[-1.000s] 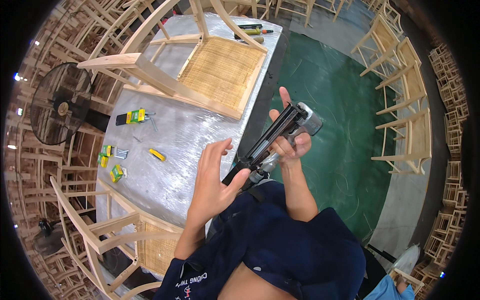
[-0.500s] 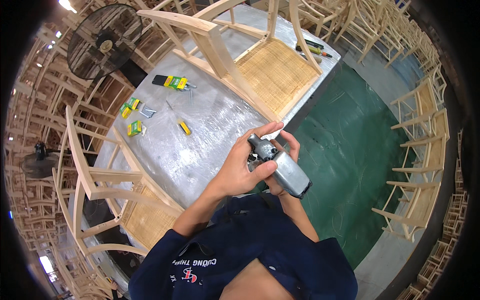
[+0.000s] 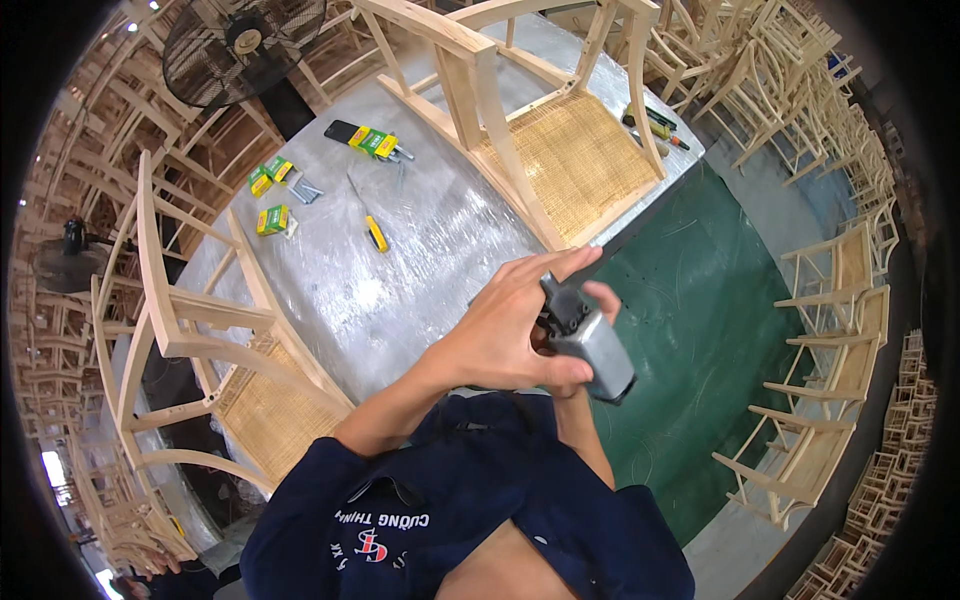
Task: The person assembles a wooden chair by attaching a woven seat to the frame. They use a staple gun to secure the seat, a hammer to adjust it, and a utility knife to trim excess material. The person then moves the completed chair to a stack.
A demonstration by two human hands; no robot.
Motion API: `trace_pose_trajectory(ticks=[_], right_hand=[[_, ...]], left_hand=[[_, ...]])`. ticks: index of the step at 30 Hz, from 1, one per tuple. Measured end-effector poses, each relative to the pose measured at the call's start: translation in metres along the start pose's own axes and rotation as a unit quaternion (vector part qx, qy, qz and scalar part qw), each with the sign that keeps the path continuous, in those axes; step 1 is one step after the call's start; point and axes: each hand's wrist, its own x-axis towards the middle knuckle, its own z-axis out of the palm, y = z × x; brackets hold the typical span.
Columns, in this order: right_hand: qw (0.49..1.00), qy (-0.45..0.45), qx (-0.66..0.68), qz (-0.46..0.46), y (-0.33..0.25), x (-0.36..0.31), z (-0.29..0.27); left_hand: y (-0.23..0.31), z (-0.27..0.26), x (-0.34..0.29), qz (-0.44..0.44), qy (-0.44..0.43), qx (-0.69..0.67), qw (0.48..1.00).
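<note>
In front of my body I hold an air nail gun (image 3: 597,355) with a smooth grey metal body and a dark nose. My left hand (image 3: 500,325) is closed round its near side, thumb pressed on the body and fingers stretched over the nose. Mostly hidden behind the tool, my right hand (image 3: 603,298) grips it from the other side, with a fingertip showing past the nose. A wooden chair (image 3: 478,100) with a woven seat (image 3: 575,155) lies on the plastic-covered table (image 3: 440,225) just beyond my hands.
A second chair (image 3: 165,300) lies at the left. On the table are a yellow-handled screwdriver (image 3: 376,234), green-yellow boxes (image 3: 272,220), metal strips (image 3: 308,190), a dark phone-like slab (image 3: 341,131) and tools (image 3: 655,125). A fan (image 3: 243,45) stands behind; more chairs (image 3: 825,375) line the green floor's right.
The nail gun has turned in my hands, its nose tipping round and its body swinging slightly right. My left hand has moved a little right. The whole view has shifted.
</note>
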Motion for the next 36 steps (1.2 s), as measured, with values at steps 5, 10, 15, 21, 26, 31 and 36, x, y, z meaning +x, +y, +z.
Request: trace_pose_trajectory(ticks=[5, 10, 15, 21, 26, 31, 36], right_hand=[[0.989, -0.037, 0.121, 0.071, -0.012, 0.029, -0.006], [0.985, -0.041, -0.122, 0.112, -0.007, 0.052, -0.087], [0.911, -0.151, -0.362, 0.131, 0.013, 0.066, -0.120], [0.781, -0.396, -0.446, 0.186, 0.073, 0.036, -0.135], [0.707, -0.486, -0.441, 0.262, 0.093, -0.012, -0.076], [0.701, -0.526, -0.416, 0.243, 0.114, -0.054, -0.045], [0.662, -0.570, -0.460, 0.161, 0.098, -0.128, 0.026]], left_hand=[[-0.042, -0.008, -0.021, -0.090, 0.102, -0.045, 0.990], [-0.087, -0.004, -0.110, -0.345, 0.164, -0.088, 0.920], [-0.045, 0.018, -0.211, -0.069, 0.315, -0.690, 0.648], [0.041, 0.052, -0.247, 0.197, 0.429, -0.647, 0.599], [0.076, 0.077, -0.288, 0.234, 0.479, -0.590, 0.607], [0.091, 0.085, -0.336, 0.279, 0.502, -0.555, 0.603], [0.054, 0.126, -0.461, 0.354, 0.491, -0.433, 0.668]])
